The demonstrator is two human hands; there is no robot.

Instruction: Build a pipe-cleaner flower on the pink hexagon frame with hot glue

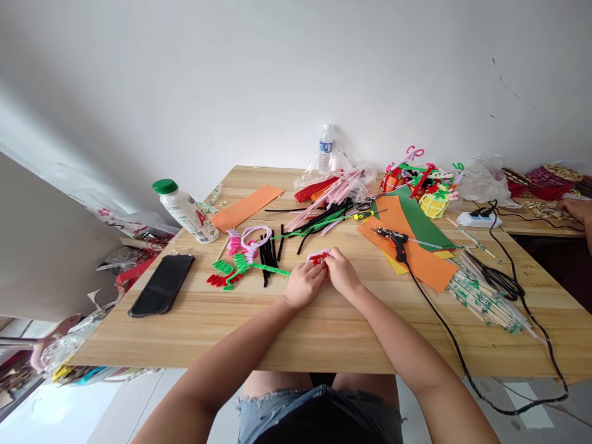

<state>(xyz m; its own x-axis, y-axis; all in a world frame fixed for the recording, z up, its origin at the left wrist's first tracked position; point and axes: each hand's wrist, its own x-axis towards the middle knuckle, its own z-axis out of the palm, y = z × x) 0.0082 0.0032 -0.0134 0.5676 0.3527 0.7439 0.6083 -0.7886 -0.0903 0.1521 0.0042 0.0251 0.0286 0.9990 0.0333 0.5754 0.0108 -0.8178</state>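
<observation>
Both my hands meet at the middle of the wooden table (324, 333). My left hand (303, 285) and my right hand (341, 271) have their fingers closed on a small red and white pipe-cleaner piece (319, 256) that pokes out between them. Just left of my hands lie a green twisted pipe-cleaner figure (240, 266), a pink and white looped piece (252, 237) and several black pipe cleaners (271, 250). A black glue gun (393, 237) rests on orange paper (423, 259) to my right.
A black phone (161, 283) and a green-capped bottle (185, 211) are at the left. A water bottle (325, 148), loose pipe cleaners (330, 197), finished craft figures (420, 179), a power strip (478, 219), scissors (497, 277) and wrapped sticks (485, 296) crowd the far and right side. Another person's hand (578, 209) shows at the right edge.
</observation>
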